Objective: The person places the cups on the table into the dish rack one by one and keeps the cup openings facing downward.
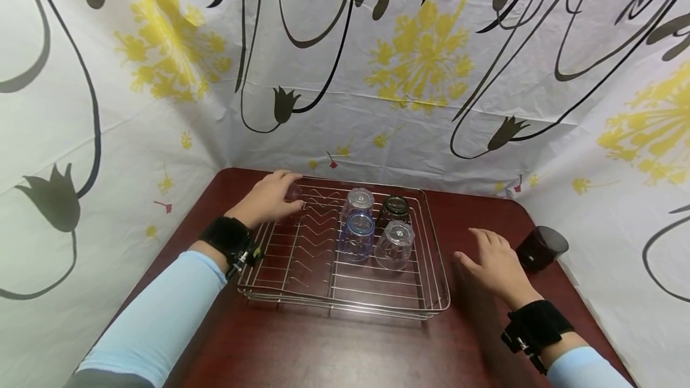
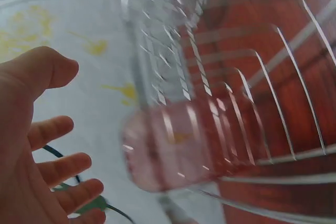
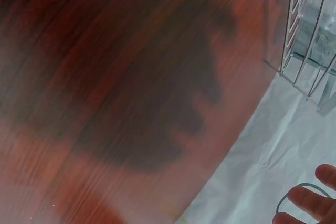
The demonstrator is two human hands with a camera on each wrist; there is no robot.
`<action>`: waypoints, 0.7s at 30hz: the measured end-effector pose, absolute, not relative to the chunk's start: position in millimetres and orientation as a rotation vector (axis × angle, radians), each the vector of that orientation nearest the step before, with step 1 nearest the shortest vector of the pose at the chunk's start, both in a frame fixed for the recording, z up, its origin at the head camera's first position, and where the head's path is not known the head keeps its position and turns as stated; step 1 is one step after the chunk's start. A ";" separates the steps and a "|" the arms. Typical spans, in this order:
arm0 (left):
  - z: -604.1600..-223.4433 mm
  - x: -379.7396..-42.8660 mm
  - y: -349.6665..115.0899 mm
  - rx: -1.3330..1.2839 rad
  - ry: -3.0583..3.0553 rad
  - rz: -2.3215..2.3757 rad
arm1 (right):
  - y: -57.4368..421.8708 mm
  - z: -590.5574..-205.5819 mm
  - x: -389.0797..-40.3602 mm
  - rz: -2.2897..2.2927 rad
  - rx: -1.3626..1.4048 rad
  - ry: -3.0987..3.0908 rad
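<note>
At the rack's back left corner is my left hand point(image 1: 272, 196), fingers spread and apart from a pinkish clear glass point(image 2: 173, 153) in the left wrist view. That glass stands in the metal wire dish rack point(image 1: 377, 303); in the head view the hand partly hides it. Toward the rack's right half, upside down, are a clear glass point(image 1: 360, 199), a blue-tinted glass point(image 1: 357, 238), a dark glass point(image 1: 396, 205) and a clear faceted glass point(image 1: 395, 247). My right hand point(image 1: 496, 265) hovers over the table right of the rack, fingers extended, holding nothing. Beside it is a dark tumbler point(image 1: 539, 248).
The rack sits on a dark red wooden table point(image 1: 345, 352). A white patterned sheet point(image 1: 345, 136) hangs behind the table and along both sides. Wavy wire dividers point(image 1: 315, 238) fill the rack's left half.
</note>
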State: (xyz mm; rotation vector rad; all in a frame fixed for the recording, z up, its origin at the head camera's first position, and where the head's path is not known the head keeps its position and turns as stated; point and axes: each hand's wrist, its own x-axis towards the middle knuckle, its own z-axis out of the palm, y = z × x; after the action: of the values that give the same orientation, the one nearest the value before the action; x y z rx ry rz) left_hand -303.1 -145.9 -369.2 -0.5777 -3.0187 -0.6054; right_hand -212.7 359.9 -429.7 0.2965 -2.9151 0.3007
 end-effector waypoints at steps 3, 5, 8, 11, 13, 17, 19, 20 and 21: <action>-361.4 -283.8 -138.4 -0.594 -2.965 -0.535 | 360.9 -430.5 -211.5 0.291 0.290 -2.913; -357.0 -269.7 -132.8 -0.590 -2.931 -0.505 | 361.4 -431.0 -211.0 0.282 0.285 -2.910; -352.9 -249.5 -126.1 -0.556 -2.908 -0.453 | 361.1 -431.0 -210.1 0.270 0.279 -2.912; -350.1 -233.2 -122.3 -0.523 -2.899 -0.413 | 362.9 -431.1 -209.5 0.258 0.266 -2.922; -348.1 -224.8 -121.8 -0.514 -2.894 -0.402 | 364.4 -430.3 -208.6 0.257 0.251 -2.932; -342.4 -211.1 -123.0 -0.523 -2.878 -0.421 | 370.2 -429.3 -208.5 0.256 0.217 -2.945; -340.3 -204.5 -124.0 -0.524 -2.870 -0.432 | 374.1 -428.8 -209.0 0.265 0.203 -2.942; -339.7 -201.0 -124.4 -0.528 -2.866 -0.437 | 376.7 -428.8 -209.6 0.264 0.197 -2.938; -339.6 -197.2 -124.8 -0.532 -2.863 -0.439 | 379.2 -428.8 -209.9 0.262 0.191 -2.933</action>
State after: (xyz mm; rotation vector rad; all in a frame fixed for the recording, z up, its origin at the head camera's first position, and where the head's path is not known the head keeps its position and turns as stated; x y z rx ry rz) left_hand -197.2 -124.8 -339.6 -0.5322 -2.8633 -0.4391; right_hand -209.9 379.2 -428.8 0.1913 -2.9332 0.2619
